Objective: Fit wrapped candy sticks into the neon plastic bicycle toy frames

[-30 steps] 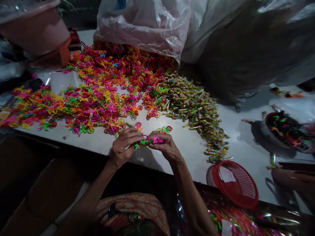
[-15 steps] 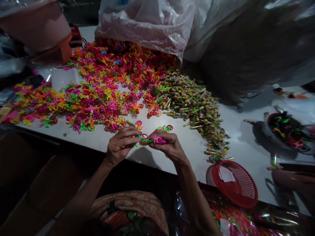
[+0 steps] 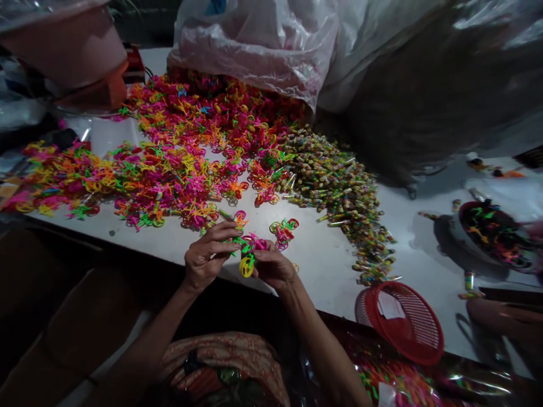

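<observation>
Near the table's front edge my left hand [image 3: 208,255] is closed on a green plastic toy piece [image 3: 238,243]. Close beside it, my right hand [image 3: 274,264] pinches small plastic toy pieces, one of them pink [image 3: 258,243]. A yellow ring-shaped piece [image 3: 246,266] hangs between the hands; which fingers bear it I cannot tell. Just beyond my right hand lies a small cluster of pink, green and red toy pieces [image 3: 283,233]. A large heap of bright plastic toy pieces [image 3: 169,169] spreads across the table behind my left hand.
A pile of small wrapped candy tubes [image 3: 335,175] lies at the right of the heap. A red mesh basket [image 3: 431,322] stands at the front right edge, and a bowl of toy pieces [image 3: 492,226] further right. Large plastic bags [image 3: 258,45] rise behind.
My right hand has shifted slightly left and down. A pink piece now lies with the small cluster on the table, and a yellow ring piece shows between my hands.
</observation>
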`<state>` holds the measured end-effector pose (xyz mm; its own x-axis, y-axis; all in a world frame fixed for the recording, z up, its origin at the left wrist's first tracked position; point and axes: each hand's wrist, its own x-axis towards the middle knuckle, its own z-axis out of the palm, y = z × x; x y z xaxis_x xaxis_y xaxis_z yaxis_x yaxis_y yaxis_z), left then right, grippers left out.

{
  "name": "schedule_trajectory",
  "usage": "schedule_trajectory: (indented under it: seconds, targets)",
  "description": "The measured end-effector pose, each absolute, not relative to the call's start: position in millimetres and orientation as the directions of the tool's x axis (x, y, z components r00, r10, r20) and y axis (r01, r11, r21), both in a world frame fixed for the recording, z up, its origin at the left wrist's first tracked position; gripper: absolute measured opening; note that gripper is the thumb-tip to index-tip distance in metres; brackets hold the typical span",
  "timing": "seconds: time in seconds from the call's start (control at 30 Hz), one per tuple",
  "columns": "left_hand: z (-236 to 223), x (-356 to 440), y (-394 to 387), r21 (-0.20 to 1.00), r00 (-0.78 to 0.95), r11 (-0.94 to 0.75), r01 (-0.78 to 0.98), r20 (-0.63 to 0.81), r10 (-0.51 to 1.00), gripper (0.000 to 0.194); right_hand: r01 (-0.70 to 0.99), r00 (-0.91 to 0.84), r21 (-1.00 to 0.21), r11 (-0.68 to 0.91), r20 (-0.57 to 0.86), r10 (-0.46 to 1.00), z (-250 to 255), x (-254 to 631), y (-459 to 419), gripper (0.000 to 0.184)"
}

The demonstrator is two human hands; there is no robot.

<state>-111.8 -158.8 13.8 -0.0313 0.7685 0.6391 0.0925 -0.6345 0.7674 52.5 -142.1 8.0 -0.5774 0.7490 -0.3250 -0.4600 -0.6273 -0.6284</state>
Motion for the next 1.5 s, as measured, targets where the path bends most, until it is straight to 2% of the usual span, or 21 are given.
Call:
schedule_trajectory:
  seconds: [0.1,0.23,0.4,0.47,0.53,0.63,0.7,0.77,0.8,0.9,0.97,1.13,1.27,1.33,1.4,1.5]
  targets:
    - [12.7,-112.0,-160.1,0.727,-0.028,-0.671,0.143,0.681,0.732,0.031,-0.529,-0.561,-0.543,-0.652,-0.352,0.749,2.6,40.2,-154.1,0.034]
    - [10.7,-114.5,-163.2,0.698,-0.009,-0.694,0.180,0.706,0.708,0.029,-0.572,-0.551,-0.524,-0.631,-0.325,0.769,-1.6,28.5,-162.2,0.040]
    - [10.1,-114.7,-164.5,0.670,-0.131,-0.657,0.346,0.728,0.673,0.025,-0.591,-0.531,-0.462,-0.662,-0.394,0.750,2.0,24.3,-161.3,0.036]
    - [10.6,-116.2,-164.9,0.643,-0.126,-0.649,0.407,0.743,0.657,0.020,-0.606,-0.502,-0.441,-0.662,-0.434,0.748,2.0,26.5,-159.5,0.035]
    - [10.8,-118.9,-165.2,0.605,-0.106,-0.637,0.477,0.760,0.642,0.019,-0.604,-0.436,-0.509,-0.614,-0.434,0.788,0.3,30.8,-154.8,0.030]
    - [9.8,-121.0,-164.7,0.599,-0.116,-0.583,0.549,0.745,0.656,0.017,-0.488,-0.297,-0.733,-0.474,-0.371,0.880,-2.1,35.9,-140.7,0.031]
    - [8.3,-118.3,-163.6,0.745,-0.243,-0.461,0.482,0.619,0.747,0.010,-0.320,-0.186,-0.884,-0.340,-0.294,0.938,-0.5,34.4,-128.1,0.029]
    - [7.0,-113.3,-162.0,0.928,-0.436,-0.274,0.253,0.362,0.824,0.011,-0.150,-0.145,-0.966,-0.209,-0.188,0.971,3.1,29.3,-115.5,0.025]
    - [6.8,-110.9,-161.0,0.978,-0.498,-0.185,0.094,0.207,0.842,0.015,-0.085,-0.160,-0.986,-0.143,-0.128,0.979,4.6,26.8,-110.0,0.024]
    - [8.8,-108.1,-157.9,0.948,-0.472,-0.001,-0.319,-0.158,0.867,0.029,0.069,-0.177,-0.995,0.072,0.059,0.982,2.6,30.1,-100.6,0.036]
    - [11.3,-109.7,-156.9,0.890,-0.391,0.093,-0.446,-0.288,0.874,0.037,0.194,-0.093,-0.968,0.158,0.142,0.986,-5.1,48.5,-102.0,0.039]
    - [14.6,-98.4,-160.0,0.818,-0.195,0.288,-0.498,-0.429,0.882,0.043,0.475,0.163,-0.880,0.021,0.112,0.980,-23.8,133.0,-109.1,0.016]
    - [5.3,-64.1,-152.6,0.783,-0.038,0.397,-0.478,-0.470,0.882,0.043,0.524,0.192,-0.851,-0.025,0.089,0.977,-28.1,158.0,-97.4,0.013]
    - [-2.5,-51.6,-144.0,0.791,-0.038,0.425,-0.441,-0.489,0.872,0.045,0.520,0.140,-0.854,-0.016,0.066,0.988,-29.1,145.7,-92.2,0.012]
    - [-10.3,-49.1,-134.5,0.813,-0.087,0.428,-0.395,-0.498,0.863,0.047,0.522,0.096,-0.852,0.037,0.102,0.990,-30.1,129.5,-88.4,0.011]
    - [-20.5,-63.8,-119.8,0.869,-0.217,0.349,-0.351,-0.438,0.872,0.049,0.465,0.019,-0.880,0.099,0.122,0.992,-26.7,124.0,-82.5,0.021]
